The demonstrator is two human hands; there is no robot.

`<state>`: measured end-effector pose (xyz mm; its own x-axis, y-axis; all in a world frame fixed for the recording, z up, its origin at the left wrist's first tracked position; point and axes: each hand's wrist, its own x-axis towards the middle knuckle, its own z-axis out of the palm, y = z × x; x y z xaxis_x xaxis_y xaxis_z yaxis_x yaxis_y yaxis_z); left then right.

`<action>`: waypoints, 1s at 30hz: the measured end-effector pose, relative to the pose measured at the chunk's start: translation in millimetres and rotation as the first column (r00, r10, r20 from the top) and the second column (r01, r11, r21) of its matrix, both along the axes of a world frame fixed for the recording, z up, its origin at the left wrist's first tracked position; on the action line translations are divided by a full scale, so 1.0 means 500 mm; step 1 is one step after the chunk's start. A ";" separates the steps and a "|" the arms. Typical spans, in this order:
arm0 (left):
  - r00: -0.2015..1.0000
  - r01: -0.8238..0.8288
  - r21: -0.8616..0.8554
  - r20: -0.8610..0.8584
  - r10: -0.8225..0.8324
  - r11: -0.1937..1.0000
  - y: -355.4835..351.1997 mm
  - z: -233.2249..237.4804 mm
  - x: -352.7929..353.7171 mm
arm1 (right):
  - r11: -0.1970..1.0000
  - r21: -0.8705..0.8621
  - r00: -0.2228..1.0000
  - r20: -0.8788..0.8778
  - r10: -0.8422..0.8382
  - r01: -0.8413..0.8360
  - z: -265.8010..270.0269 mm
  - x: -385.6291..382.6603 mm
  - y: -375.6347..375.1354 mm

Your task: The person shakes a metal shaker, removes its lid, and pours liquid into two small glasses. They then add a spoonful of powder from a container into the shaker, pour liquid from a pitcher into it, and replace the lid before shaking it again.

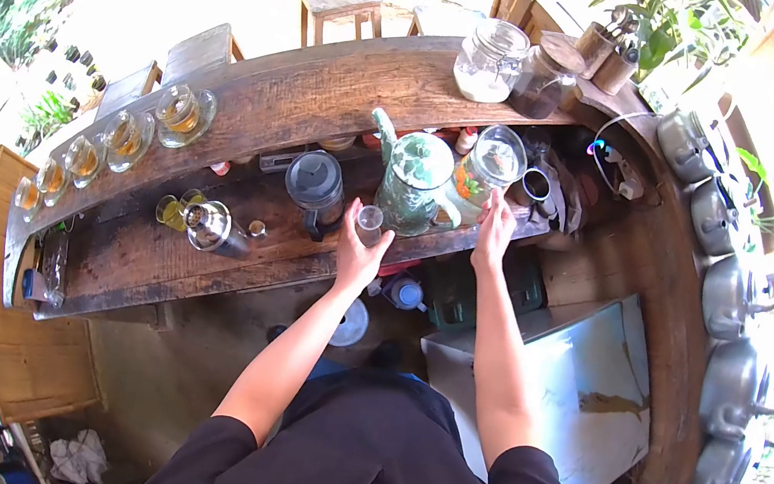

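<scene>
1. a small clear glass (370, 221) is held upright in the left hand (357, 250), fingers closed round its lower part, over the lower wooden shelf (201, 263).
2. the right hand (495, 231) is laid flat with fingers spread, just beside a painted glass jar (489, 162); nothing is gripped by it.
3. the green teapot (414, 180) is stood between the hands, just beyond the glass, its spout pointed left and its handle turned to the nearer right hand.

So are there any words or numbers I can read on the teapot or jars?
None can be read.
The green teapot shows only a pattern, no letters.
The decorated jar beside it has orange marks too blurred to read.
The small glass in the left hand is plain.
</scene>
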<state>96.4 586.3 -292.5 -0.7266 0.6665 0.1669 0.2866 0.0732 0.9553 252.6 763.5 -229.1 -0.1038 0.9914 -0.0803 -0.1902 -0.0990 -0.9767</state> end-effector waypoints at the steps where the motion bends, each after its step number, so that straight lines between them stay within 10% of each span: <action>1: 1.000 -0.006 -0.008 0.003 0.006 1.000 0.006 0.002 0.000 | 0.999 -0.003 0.999 -0.035 -0.035 0.035 -0.006 -0.008 0.005; 30: 0.987 0.156 0.071 0.013 -0.157 0.985 -0.080 0.179 0.063 | 0.983 0.048 0.984 0.019 -0.176 0.175 -0.002 0.261 -0.063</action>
<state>128.0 546.5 -202.9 -0.6175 0.7597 0.2039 0.2711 -0.0379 0.9618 383.2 731.8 -230.1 0.0732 0.9967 -0.0346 -0.1781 -0.0211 -0.9838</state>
